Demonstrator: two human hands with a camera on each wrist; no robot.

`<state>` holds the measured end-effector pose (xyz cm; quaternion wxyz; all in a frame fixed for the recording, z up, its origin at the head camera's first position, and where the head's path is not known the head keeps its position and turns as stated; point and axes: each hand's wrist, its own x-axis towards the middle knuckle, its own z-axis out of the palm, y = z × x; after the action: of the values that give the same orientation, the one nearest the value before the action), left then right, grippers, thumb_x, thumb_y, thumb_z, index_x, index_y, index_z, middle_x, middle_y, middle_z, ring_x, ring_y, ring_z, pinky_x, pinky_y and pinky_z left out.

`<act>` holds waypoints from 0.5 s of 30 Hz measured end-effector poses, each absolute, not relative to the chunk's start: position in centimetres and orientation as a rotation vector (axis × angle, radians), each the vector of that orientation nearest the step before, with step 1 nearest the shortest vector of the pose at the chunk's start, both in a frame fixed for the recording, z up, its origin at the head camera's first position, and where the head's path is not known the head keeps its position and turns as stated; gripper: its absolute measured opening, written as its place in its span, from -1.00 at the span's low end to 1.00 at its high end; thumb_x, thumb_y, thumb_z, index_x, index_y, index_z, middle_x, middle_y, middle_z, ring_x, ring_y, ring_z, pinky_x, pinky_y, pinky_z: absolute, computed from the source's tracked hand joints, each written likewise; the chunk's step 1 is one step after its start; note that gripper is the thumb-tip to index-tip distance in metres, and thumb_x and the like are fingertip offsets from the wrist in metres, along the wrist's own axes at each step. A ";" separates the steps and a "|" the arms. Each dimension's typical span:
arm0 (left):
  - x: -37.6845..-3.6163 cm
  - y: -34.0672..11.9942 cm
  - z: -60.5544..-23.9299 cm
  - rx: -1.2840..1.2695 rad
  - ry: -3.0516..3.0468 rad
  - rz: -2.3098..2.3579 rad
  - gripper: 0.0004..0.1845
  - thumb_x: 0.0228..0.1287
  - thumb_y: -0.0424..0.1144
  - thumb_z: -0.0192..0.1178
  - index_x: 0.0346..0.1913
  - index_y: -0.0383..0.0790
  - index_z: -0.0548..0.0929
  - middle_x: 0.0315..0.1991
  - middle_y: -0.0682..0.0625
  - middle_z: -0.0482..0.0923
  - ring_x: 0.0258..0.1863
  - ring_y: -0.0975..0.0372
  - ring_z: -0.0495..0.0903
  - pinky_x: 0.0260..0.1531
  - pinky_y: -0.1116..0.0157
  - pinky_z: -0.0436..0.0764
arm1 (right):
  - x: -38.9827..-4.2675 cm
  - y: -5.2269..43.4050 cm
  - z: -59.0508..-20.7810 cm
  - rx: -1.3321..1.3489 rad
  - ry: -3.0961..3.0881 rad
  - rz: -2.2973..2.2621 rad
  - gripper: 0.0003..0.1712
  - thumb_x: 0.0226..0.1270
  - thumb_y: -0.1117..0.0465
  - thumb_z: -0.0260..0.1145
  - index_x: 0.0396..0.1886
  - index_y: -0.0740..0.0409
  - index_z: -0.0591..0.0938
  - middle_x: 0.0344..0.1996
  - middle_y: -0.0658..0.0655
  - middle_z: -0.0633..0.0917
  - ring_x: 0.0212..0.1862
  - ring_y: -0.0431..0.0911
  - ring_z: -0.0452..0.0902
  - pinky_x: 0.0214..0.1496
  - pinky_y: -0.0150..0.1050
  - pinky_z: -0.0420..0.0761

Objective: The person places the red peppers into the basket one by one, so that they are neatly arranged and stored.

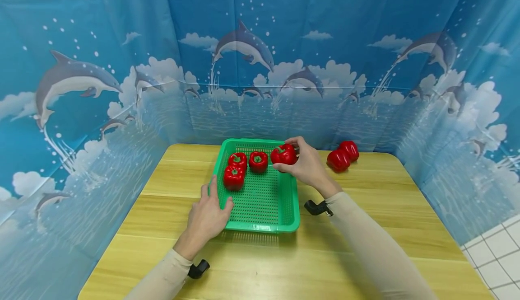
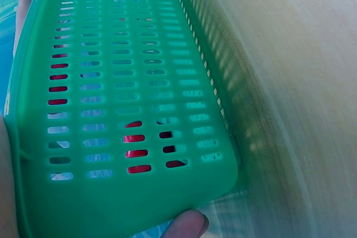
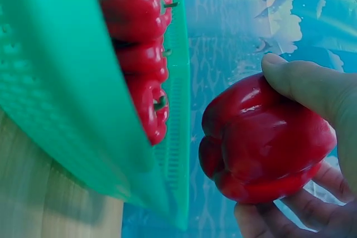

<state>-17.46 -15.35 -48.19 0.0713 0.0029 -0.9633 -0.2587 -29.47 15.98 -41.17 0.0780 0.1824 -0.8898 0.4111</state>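
My right hand (image 1: 308,166) grips a red bell pepper (image 1: 284,154) over the right back part of a green plastic basket (image 1: 260,228). Thumb and fingers lie on opposite sides of this pepper (image 3: 268,137) in the right wrist view. At the basket's front left corner, my left hand (image 1: 208,214) holds the rim, thumb over it and fingers along the outside. A fingertip (image 2: 187,225) shows at the basket's edge in the left wrist view. Inside the basket, toward its left and back, sit three red bell peppers (image 1: 234,177), stems showing.
Two more red bell peppers (image 1: 338,160) lie touching on the wooden table (image 1: 365,227), right of the basket. A blue dolphin-print curtain (image 1: 260,101) hangs behind the table and along both sides. White tiles (image 1: 497,255) appear at the lower right.
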 end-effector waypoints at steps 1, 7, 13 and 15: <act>-17.5 -15.4 -48.2 0.008 -2.895 -0.779 0.02 0.74 0.13 0.18 0.93 -0.33 0.00 0.67 -0.51 0.35 -0.69 0.01 0.47 -0.68 0.20 0.44 | -29.6 15.8 -41.2 0.556 -2.661 1.235 -0.01 0.36 -0.13 0.80 0.60 0.10 0.50 0.40 0.27 0.71 0.29 0.24 0.74 0.17 0.19 0.90; -17.4 -15.4 -48.2 0.005 -2.894 -0.781 0.02 0.74 0.12 0.19 0.92 -0.35 0.00 0.67 -0.52 0.36 -0.69 0.02 0.46 -0.69 0.20 0.44 | -30.0 14.5 -40.9 0.581 -2.678 1.194 0.01 0.37 -0.16 0.79 0.65 0.06 0.51 0.52 0.27 0.67 0.20 0.22 0.75 0.13 0.16 0.84; -17.4 -15.4 -48.2 0.009 -2.893 -0.777 0.01 0.74 0.13 0.19 0.92 -0.34 0.01 0.66 -0.52 0.37 -0.68 0.01 0.47 -0.68 0.19 0.45 | -30.2 13.4 -40.7 0.598 -2.710 1.155 -0.02 0.39 -0.18 0.77 0.65 0.02 0.54 0.58 0.24 0.66 0.42 0.24 0.68 0.32 0.27 0.78; -17.4 -15.4 -48.2 0.009 -2.891 -0.775 0.01 0.74 0.13 0.18 0.92 -0.34 0.02 0.66 -0.51 0.37 -0.68 0.01 0.47 -0.68 0.20 0.45 | -30.2 13.1 -40.7 0.601 -2.724 1.156 -0.04 0.41 -0.19 0.76 0.64 0.02 0.55 0.58 0.23 0.65 0.49 0.25 0.65 0.41 0.31 0.75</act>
<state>-17.39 -15.42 -48.16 0.0744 0.0030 -0.9632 -0.2582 -30.16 13.12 -40.66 0.0610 0.1987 -0.9004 0.3822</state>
